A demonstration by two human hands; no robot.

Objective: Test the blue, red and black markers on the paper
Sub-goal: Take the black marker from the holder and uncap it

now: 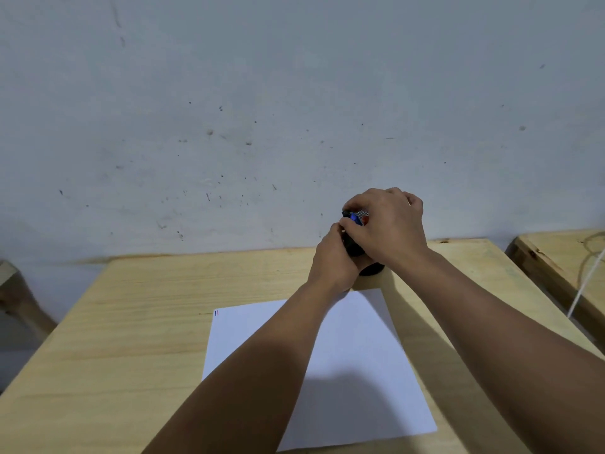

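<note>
Holder (pixel 368 268): black mesh cup, gripped by left hand (pixel 334 260), likely to steady it. Right hand (pixel 389 224): curled over its mouth, fingertips among the markers (pixel 355 218); which it pinches, cannot tell. Paper (pixel 343 355): beneath both forearms, small marks at its corner.

Pen holder (pixel 366 268): I see only its black base; my hands cover the rest.
Markers (pixel 355 218): just blue and red tips peek out.
Paper marks (pixel 216 312): too small to read.
</note>
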